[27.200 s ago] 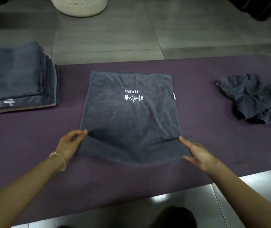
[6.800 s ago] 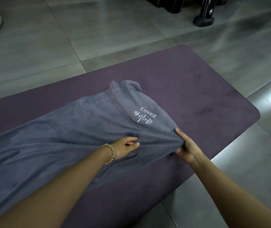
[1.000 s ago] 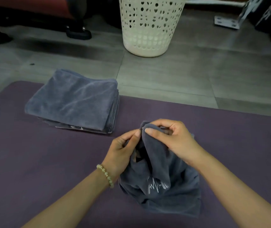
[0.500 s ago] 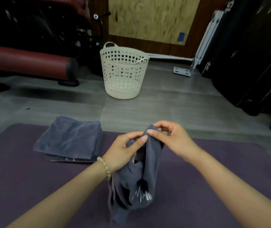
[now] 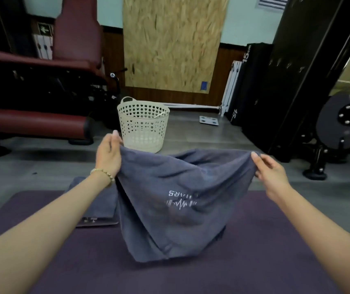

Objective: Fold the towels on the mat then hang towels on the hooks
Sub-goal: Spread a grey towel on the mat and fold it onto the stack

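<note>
A grey towel (image 5: 176,200) with a white logo hangs in the air above the purple mat (image 5: 85,268), stretched between both hands. My left hand (image 5: 108,154) pinches its upper left corner, and my right hand (image 5: 269,170) pinches the upper right corner. The towel's lower part sags in folds down to the mat. Behind my left forearm a stack of folded grey towels (image 5: 104,205) lies on the mat, mostly hidden by the arm and the held towel.
A cream perforated laundry basket (image 5: 143,124) stands on the tiled floor beyond the mat. A dark red gym bench (image 5: 36,122) is at the left. Black gym equipment (image 5: 331,124) stands at the right. A chipboard panel (image 5: 172,43) leans on the back wall.
My hands have moved apart and upward, spreading the bunched towel wide between them. The view has tilted up, showing more of the room.
</note>
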Demonstrator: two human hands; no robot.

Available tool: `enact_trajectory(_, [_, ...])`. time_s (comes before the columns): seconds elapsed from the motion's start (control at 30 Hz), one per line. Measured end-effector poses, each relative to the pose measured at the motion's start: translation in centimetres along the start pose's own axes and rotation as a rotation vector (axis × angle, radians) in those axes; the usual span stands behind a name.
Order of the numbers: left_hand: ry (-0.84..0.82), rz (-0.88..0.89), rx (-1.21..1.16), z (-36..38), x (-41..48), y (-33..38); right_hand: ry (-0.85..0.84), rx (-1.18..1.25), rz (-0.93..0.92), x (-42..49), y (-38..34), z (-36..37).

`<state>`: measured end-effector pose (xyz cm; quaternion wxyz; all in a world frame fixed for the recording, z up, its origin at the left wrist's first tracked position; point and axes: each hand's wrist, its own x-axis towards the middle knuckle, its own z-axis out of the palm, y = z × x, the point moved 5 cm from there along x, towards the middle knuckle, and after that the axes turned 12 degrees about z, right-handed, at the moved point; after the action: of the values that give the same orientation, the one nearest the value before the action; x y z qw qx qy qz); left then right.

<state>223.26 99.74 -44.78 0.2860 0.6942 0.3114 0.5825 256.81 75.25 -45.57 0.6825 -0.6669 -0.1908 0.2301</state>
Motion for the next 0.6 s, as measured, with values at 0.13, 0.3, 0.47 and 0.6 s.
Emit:
enact_trajectory(0.13, [0.04, 0.02, 0.104, -1.6, -0.5, 1.3, 0.085, 0.025, 0.004, -0.2, -0.6, -3.4])
enact_trajectory(0.3, [-0.277, 0.119, 0.124, -0.7, -0.6, 2.8, 0.145, -0.002, -0.033, -0.1, -1.7, -5.2])
enact_trajectory(0.47, [-0.638, 0.125, 0.155, 0.5, -1.5, 4.0, 0.237, -0.046, -0.031, -0.2, -1.5, -6.2])
enact_trajectory(0.6, [-0.49, 0.05, 0.073, 0.4, -1.5, 3.4, 0.253, -0.074, -0.048, -0.5, -0.9, -5.9])
